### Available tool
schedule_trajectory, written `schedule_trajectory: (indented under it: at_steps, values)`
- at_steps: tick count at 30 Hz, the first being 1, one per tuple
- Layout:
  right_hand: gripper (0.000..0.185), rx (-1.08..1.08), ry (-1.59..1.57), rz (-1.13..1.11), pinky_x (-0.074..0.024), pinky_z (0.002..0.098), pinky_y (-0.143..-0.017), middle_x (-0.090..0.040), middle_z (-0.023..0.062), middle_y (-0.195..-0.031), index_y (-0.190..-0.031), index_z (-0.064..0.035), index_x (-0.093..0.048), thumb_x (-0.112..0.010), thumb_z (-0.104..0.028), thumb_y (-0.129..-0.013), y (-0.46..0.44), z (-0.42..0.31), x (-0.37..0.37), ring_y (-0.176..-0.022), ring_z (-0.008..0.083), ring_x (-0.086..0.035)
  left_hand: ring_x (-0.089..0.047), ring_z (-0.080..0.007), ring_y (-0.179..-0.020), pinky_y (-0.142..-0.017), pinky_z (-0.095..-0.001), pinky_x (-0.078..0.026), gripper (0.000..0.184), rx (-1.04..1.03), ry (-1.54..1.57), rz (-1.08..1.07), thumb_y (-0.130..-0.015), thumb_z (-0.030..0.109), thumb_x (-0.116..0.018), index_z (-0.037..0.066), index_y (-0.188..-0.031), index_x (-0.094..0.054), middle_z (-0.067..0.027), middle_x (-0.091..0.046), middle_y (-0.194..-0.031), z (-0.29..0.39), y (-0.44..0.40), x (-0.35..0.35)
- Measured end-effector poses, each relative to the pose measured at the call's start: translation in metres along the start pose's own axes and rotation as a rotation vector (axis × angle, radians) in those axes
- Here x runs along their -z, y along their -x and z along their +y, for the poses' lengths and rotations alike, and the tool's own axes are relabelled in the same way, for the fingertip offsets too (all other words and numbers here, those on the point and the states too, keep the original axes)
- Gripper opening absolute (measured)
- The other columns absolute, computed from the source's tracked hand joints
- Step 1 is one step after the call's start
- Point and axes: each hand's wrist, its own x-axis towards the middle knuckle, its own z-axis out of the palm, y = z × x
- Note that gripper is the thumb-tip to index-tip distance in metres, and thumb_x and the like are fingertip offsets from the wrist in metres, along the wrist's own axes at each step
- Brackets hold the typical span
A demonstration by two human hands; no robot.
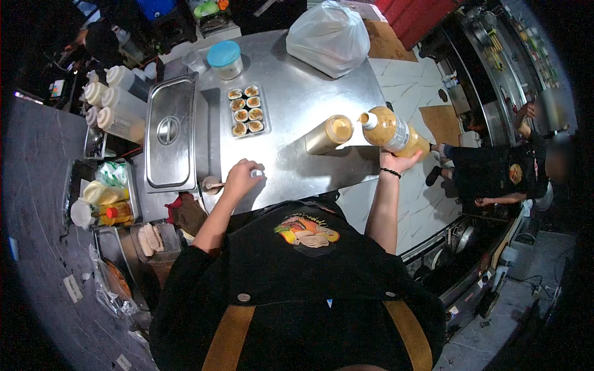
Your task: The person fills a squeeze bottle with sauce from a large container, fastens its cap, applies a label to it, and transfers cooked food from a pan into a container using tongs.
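Observation:
My right hand (402, 161) is wrapped round the lower part of a large clear bottle of yellow-orange sauce (387, 130). The bottle is tilted, and its uncapped mouth points left toward an open-topped container of similar sauce (330, 135) that stands on the steel table. A gap remains between the mouth and the container. Close above the table's near edge, my left hand (242, 178) has its fingers curled round a small whitish, cap-like piece (257, 174). Beyond it lies a clear tray of sushi rolls (247, 111) with orange topping.
A lidded steel pan (168, 133) stands left, beside several squeeze bottles (120, 108). Behind are a blue-lidded tub (225, 60) and a full white plastic bag (328, 38). Another person (501, 170) stands at the right. A bin with bottles (108, 198) sits at lower left.

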Motion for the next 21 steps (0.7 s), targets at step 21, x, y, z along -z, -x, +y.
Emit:
schedule_trajectory:
  at_steps: [21]
  values:
    - [0.066, -0.193, -0.123, 0.155, -0.0333, 0.0511, -0.100, -0.042, 0.0087, -0.133, -0.131, -0.0148, -0.040, -0.031, -0.061, -0.085, 0.012, -0.002, 0.019, -0.124, 0.0283, -0.040, -0.061, -0.0167, -0.087, -0.075, -0.0285, -0.053, 0.026, -0.292, 0.355, 0.161, -0.072, 0.007, -0.072, 0.004, -0.098, -0.065, -0.0085, -0.060, -0.102, 0.104, 0.000, 0.051]
